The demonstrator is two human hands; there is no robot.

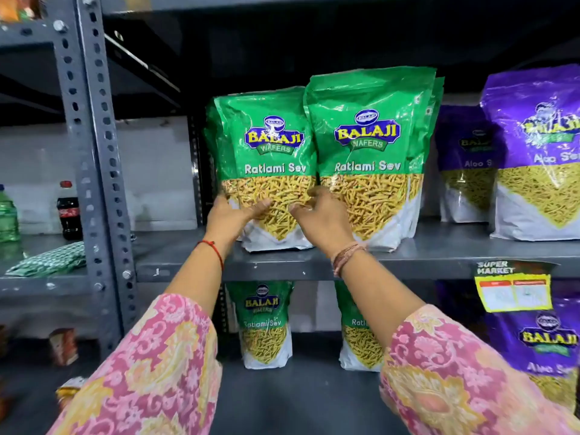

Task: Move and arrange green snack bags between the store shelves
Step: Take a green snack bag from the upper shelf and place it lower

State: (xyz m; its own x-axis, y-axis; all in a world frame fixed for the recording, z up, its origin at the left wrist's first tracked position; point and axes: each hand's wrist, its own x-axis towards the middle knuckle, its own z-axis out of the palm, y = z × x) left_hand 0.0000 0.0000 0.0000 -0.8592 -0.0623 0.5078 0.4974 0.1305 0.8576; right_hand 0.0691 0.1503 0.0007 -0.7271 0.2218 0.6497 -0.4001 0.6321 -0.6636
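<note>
Two green snack bags stand upright side by side on the middle shelf [439, 255]: the left bag [266, 158] and the taller right bag [367, 146], more green bags behind it. The left hand [232, 215] and right hand [323, 215] rest loosely spread-fingered against the left bag's lower front, not gripping. Purple bags [533, 152] stand to the right; two green bags [263, 324] occupy the shelf below.

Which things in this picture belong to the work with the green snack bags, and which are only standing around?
Belonging to the job:
- left green bag, with the left hand and right hand on it
- right green bag
- green bags on the lower shelf
- middle shelf

Just standing about:
- purple bags
- cola bottle
- green bottle
- price tag
</note>
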